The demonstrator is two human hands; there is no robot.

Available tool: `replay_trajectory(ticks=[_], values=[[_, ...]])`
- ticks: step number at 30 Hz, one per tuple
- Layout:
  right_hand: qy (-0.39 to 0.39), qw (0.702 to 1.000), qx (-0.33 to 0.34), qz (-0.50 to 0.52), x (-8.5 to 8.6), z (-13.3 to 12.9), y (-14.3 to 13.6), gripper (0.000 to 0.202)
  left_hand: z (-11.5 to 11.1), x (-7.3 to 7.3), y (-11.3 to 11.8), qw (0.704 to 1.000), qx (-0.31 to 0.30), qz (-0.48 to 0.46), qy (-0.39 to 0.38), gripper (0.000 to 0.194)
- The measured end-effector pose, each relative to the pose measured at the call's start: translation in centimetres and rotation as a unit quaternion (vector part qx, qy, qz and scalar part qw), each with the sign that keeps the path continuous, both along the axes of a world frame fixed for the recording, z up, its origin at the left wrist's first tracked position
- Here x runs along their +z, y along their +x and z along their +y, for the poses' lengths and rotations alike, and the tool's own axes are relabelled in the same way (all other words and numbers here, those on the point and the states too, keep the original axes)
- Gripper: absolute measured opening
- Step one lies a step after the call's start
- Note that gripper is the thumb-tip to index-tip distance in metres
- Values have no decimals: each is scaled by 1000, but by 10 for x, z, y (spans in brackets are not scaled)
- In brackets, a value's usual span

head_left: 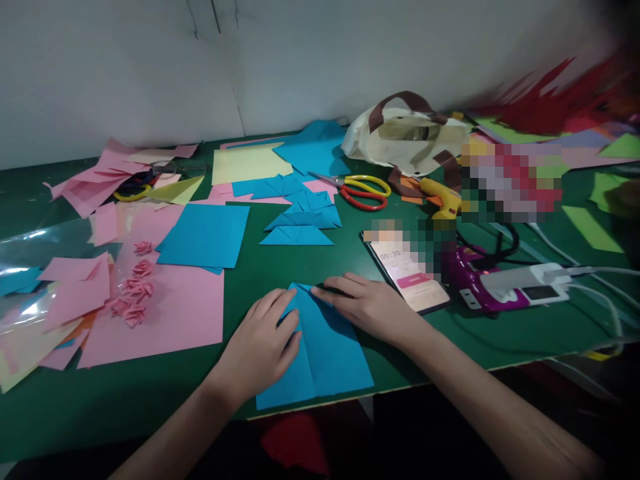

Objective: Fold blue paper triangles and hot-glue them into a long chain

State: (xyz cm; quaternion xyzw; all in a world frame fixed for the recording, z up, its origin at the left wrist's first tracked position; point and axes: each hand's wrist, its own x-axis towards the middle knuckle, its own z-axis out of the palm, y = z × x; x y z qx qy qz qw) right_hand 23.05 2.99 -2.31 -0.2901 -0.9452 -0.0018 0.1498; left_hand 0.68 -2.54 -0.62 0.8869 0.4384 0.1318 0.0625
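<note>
Several pink paper scraps lie at the left of the green counter, partly beside clear plastic. Right of them, a cluster of pink paper roses rests on a large pink sheet, its far right corner overlapped by flat, seemingly uncreased blue squares. Near the middle, the left hand lies over the left side of a blue sheet at the near edge, fingers bent at its far end. That sheet carries a lengthwise centre crease, and its far corners appear turned in towards a point; the near part is spread flat, so its shaping looks only begun. Just beyond it sit folded blue pieces, some layered and further along, with a pale yellow sheet farther back. On the right of the blue sheet, the right hand touches the slanted far edge with outstretched fingers; whether either of the hands pinches the paper cannot be told. Scissors lie farther off, before a cream bag. Rightward come a lit phone, a yellow glue gun and a purple power strip.
</note>
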Motion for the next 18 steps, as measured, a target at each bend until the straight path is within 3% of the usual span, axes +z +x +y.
replay_trajectory(ticks=[7, 18], values=[[28, 998, 44, -22, 2, 2, 1, 33, -7, 2, 14, 997, 50, 20, -64, 17], [28, 996, 77, -19, 2, 4, 0, 32, -8, -4, 22, 994, 58, 83, -28, 58]])
